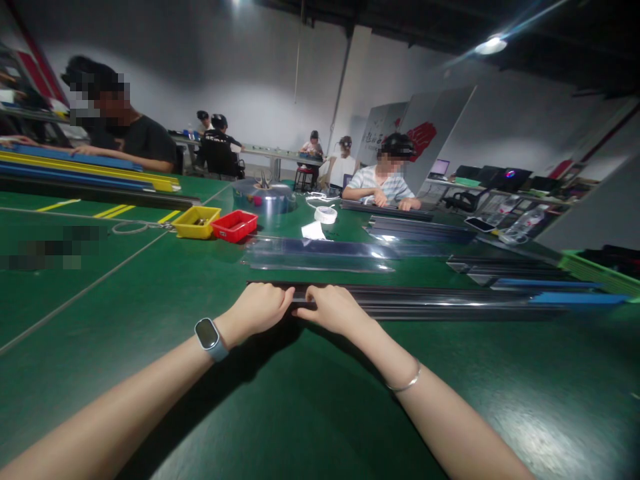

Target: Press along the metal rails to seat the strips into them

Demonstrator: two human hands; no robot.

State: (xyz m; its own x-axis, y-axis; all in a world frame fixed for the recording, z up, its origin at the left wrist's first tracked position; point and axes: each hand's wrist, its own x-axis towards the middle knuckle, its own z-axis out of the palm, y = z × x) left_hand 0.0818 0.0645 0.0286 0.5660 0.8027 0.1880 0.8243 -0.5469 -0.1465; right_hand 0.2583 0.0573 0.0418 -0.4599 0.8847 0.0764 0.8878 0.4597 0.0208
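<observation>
A long black grooved strip (450,304) lies across the green table, running from between my hands toward the right. My left hand (260,308), below a wrist with a smartwatch, is closed around the strip's left end. Close beside it, my right hand (334,308) grips the same strip, thumb and fingers bent over its edge. My palms hide part of the strip. Just beyond my hands lie clear plastic strips (320,257), flat on the table.
A yellow bin (197,222) with small parts and a red bin (235,226) stand left of centre. Behind them sits a large film roll (264,198). A tape roll (325,215), more black strips (510,270) and a green basket (595,273) lie farther off. Co-workers sit across the table.
</observation>
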